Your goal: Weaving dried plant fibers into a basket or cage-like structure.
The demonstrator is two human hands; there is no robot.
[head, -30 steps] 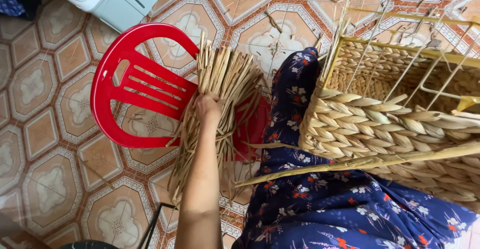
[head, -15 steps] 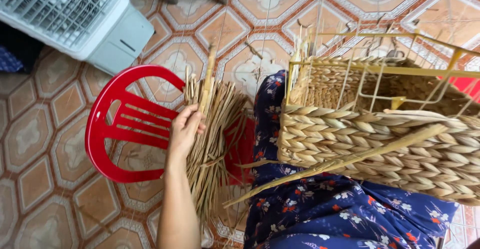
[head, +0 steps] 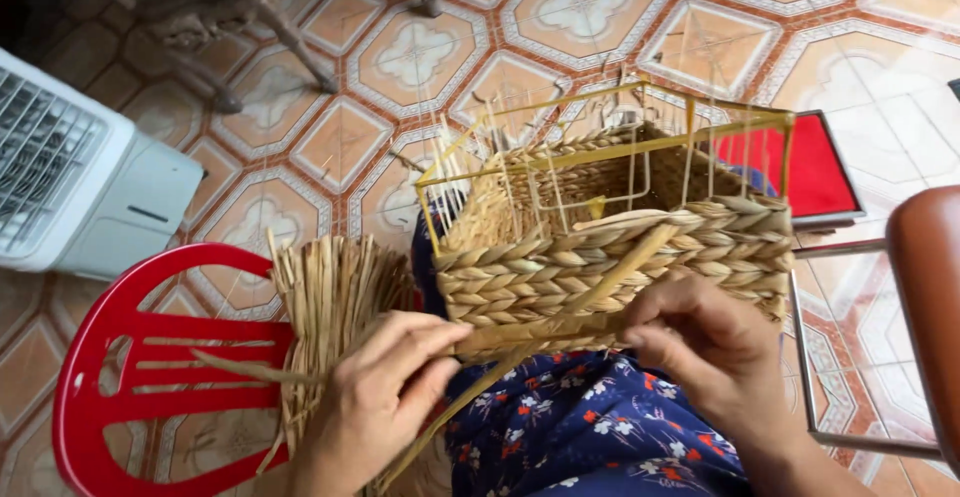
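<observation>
A half-woven straw basket (head: 600, 257) on a yellow wire frame (head: 600, 147) rests on my lap, over blue flowered cloth (head: 590, 427). My right hand (head: 710, 342) grips the basket's lower near edge and pinches a long flat straw strand (head: 560, 332) against it. My left hand (head: 385, 387) holds the lower part of that same strand, just left of the basket. A bundle of dried straw strips (head: 335, 297) lies across a red plastic chair (head: 110, 397) right behind my left hand.
A white fan-like appliance (head: 80, 187) stands at the left on the patterned tile floor (head: 400, 57). Wooden furniture legs (head: 250, 17) are at the top. A red pad (head: 810, 172) and a brown chair back with metal frame (head: 930, 297) are at the right.
My left hand left the straw bundle on the red chair and came back to the basket with a strand. My right hand came into view on the basket's edge. The view swung right.
</observation>
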